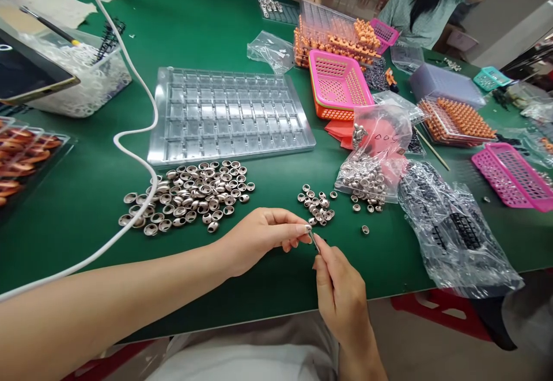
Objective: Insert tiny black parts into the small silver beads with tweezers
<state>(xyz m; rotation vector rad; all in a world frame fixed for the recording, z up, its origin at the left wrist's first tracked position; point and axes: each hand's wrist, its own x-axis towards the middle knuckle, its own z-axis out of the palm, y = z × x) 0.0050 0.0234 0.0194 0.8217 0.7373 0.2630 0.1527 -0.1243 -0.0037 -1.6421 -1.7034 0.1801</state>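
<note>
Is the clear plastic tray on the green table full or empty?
Empty: every compartment of the clear tray shows bare plastic, and the metal caps lie beside it.

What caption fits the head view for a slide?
Both hands, left hand and right hand, pinch a small metal piece over a green table, beside piles of metal caps.

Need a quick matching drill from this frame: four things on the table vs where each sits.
Things:
1. clear tray
2. big cup pile
3. pink basket
4. white cable

Places:
A. beside the orange parts
B. just behind the big cup pile
C. crossing the pile's left edge
D. left of the left hand

Pairs: 1-B, 2-D, 3-A, 4-C
</note>
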